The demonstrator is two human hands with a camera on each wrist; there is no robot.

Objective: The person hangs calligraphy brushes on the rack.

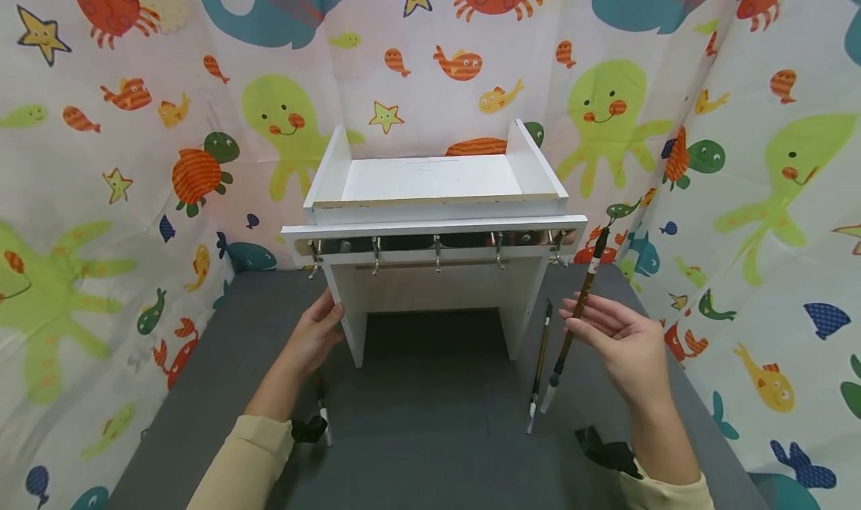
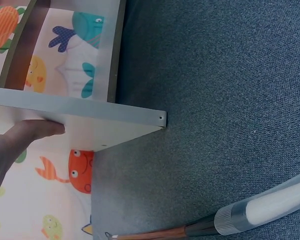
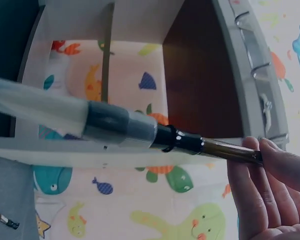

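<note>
My right hand point(image 1: 622, 338) pinches a brush point(image 1: 584, 293) by its brown handle, its white tip pointing down and its loop end up near the rack's right end. In the right wrist view the brush point(image 3: 185, 139) crosses in front of the white shelf. My left hand point(image 1: 319, 334) holds the left side panel of the white shelf point(image 1: 440, 212), the thumb flat against the panel point(image 2: 110, 117) in the left wrist view. Metal hooks point(image 1: 437, 254) line the rail on the shelf's front. The left fingers behind the panel are hidden.
A second brush point(image 1: 540, 368) lies on the grey surface point(image 1: 430, 428) right of the shelf. Another brush point(image 1: 325, 413) lies at the left, partly behind the left wrist. A curtain point(image 1: 417, 99) printed with sea animals hangs behind and at both sides.
</note>
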